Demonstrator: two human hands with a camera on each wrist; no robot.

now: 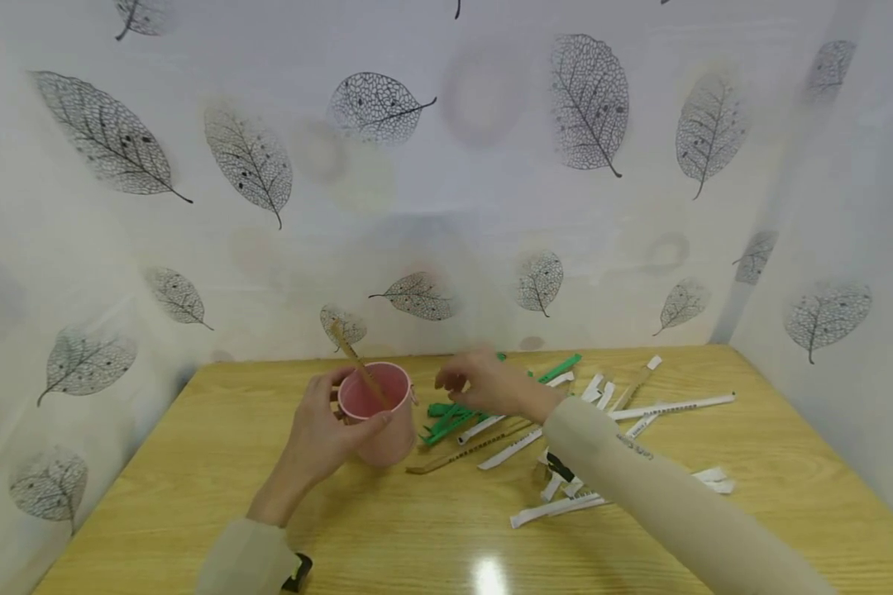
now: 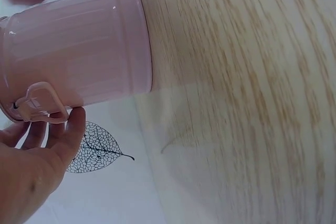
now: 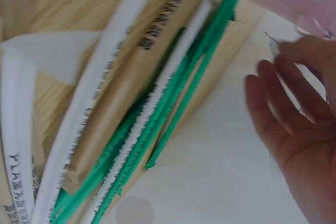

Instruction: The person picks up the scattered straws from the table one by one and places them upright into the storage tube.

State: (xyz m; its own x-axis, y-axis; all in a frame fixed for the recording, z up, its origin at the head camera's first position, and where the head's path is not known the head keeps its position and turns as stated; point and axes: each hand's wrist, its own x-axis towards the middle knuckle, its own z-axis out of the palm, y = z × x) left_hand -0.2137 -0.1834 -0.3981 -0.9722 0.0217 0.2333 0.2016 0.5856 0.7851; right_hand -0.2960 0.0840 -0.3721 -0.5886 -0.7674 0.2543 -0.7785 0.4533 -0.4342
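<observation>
A pink metal bucket [image 1: 387, 442] with small side handles stands on the wooden table. My left hand [image 1: 318, 430] grips it near the rim, thumb on the near side and fingers by the handle [image 2: 44, 100]. One brown paper-wrapped straw [image 1: 351, 355] leans out of the bucket. To the right of the bucket, my right hand [image 1: 491, 384] hovers with loosely bent fingers and nothing in them. Below it lie green-wrapped straws [image 1: 446, 420], and in the right wrist view white-wrapped straws [image 3: 86, 103] lie alongside brown ones.
More wrapped straws spread across the table's right half, among them a long white straw [image 1: 677, 407] and a white one [image 1: 554, 506] nearer the front. Behind the table [image 1: 193, 463] hangs a pale leaf-print cloth [image 1: 484, 231], which also covers both sides.
</observation>
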